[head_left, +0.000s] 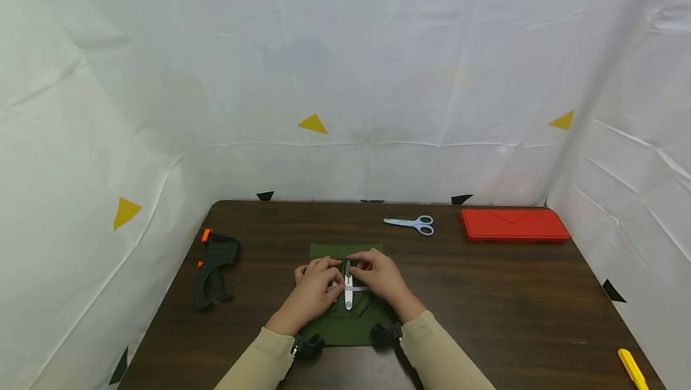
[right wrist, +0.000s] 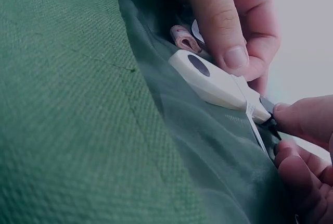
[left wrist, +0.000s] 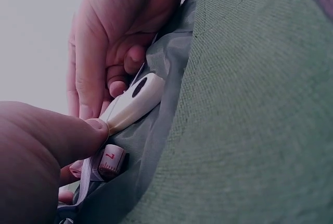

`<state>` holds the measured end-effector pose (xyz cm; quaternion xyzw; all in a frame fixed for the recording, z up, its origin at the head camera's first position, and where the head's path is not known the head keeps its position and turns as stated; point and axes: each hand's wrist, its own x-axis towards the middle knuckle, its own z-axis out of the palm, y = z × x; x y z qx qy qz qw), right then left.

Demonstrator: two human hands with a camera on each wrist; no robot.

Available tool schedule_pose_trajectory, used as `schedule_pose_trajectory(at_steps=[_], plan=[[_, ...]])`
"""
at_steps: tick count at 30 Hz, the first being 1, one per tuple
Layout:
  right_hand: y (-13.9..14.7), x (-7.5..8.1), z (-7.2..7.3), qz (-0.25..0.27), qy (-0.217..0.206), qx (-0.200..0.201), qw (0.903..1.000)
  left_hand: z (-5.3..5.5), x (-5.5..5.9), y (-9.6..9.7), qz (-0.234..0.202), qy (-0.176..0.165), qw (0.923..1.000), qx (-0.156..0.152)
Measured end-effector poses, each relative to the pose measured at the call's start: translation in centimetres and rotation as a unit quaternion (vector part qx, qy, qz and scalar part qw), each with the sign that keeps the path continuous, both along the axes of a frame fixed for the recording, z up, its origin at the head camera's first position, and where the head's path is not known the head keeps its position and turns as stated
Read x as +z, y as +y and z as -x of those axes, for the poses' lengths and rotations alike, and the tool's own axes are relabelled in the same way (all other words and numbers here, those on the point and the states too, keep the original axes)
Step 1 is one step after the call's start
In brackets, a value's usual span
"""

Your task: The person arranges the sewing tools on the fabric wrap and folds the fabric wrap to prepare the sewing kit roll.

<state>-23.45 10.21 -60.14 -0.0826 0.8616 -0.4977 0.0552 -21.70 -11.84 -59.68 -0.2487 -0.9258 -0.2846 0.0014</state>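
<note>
A slim white-handled tool (head_left: 348, 301) with a dark oval at one end and a dark tip lies on a green fabric case (head_left: 351, 335). A narrow white elastic band (right wrist: 256, 133) crosses over its handle. My left hand (head_left: 312, 289) pinches the band beside the handle, its thumb against the tool. With thumb and forefinger, my right hand (head_left: 382, 277) grips the tool's dark tip at the far end. A small rolled tape measure (left wrist: 112, 160) sits under the band, left of the tool.
Light-blue scissors (head_left: 415, 223) and a red case (head_left: 513, 225) lie at the back of the brown table (head_left: 486, 306). On the left is a black clamp (head_left: 217, 267) with orange parts. A yellow-handled item (head_left: 633, 369) lies at the front right.
</note>
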Motion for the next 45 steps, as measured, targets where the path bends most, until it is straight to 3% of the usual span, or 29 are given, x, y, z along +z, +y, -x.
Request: schedule_pose_trajectory(at_steps=[17,23,27,30,34,38,45], plan=[[0.1,0.0,-0.2,0.008,0.009,0.025,0.9996,-0.5,0.0,-0.3,-0.01,-0.007,0.9999,0.003],[0.6,-0.2,-0.7,0.013,-0.001,0.021,0.9997,-0.7,-0.6,-0.3,-0.01,-0.036,0.9992,-0.012],[0.8,0.0,-0.9,0.017,-0.005,0.016,0.9997,-0.6,-0.4,-0.5,-0.011,-0.067,0.9971,-0.033],[0.8,0.2,-0.7,0.019,-0.006,0.011,0.9997,-0.1,-0.1,-1.7,-0.019,-0.101,0.9924,-0.067],[0.6,0.2,-0.3,0.029,-0.012,0.007,0.9995,0.6,-0.1,-4.0,-0.062,-0.154,0.9807,-0.102],[0.4,0.2,0.1,0.042,-0.02,0.003,0.9989,0.6,-0.2,-5.7,-0.107,-0.184,0.9728,-0.09],[0.5,0.5,0.1,0.082,-0.042,0.011,0.9957,0.6,-0.8,-7.9,-0.1,-0.175,0.9779,-0.054]])
